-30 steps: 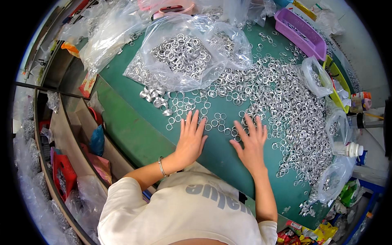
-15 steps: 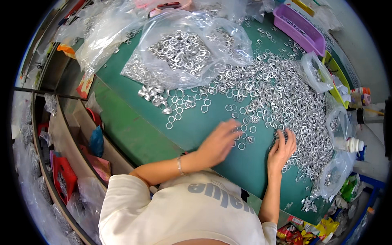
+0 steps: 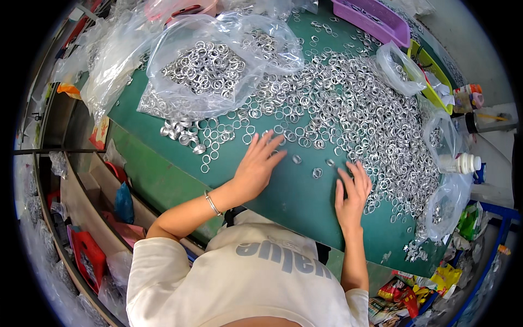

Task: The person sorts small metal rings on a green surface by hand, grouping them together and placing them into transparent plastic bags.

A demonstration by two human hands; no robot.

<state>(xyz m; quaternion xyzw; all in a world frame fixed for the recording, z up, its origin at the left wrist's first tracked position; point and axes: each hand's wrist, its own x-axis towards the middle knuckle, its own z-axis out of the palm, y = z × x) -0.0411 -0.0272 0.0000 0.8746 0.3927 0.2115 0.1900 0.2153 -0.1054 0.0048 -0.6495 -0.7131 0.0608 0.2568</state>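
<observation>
Rings (image 3: 348, 114), small, round and silver, lie in a big heap all over the green counter (image 3: 294, 201). A clear bag (image 3: 212, 65) full of more rings sits at the far side, and smaller bags (image 3: 400, 68) lie at the right. A purple tray (image 3: 376, 19) and a yellow tray (image 3: 430, 82) stand near the far corner. A white bottle (image 3: 463, 162) lies by the right edge. The rings are shiny and flat, like tiny hoops. They are round, so they have no long side and point no way. Three loose rings (image 3: 316, 173) lie alone between the two hands. The left hand (image 3: 257, 166) is open and flat, fingers touching the heap. The right hand (image 3: 353, 191) is open too, flat on the counter, just beside the heap.
</observation>
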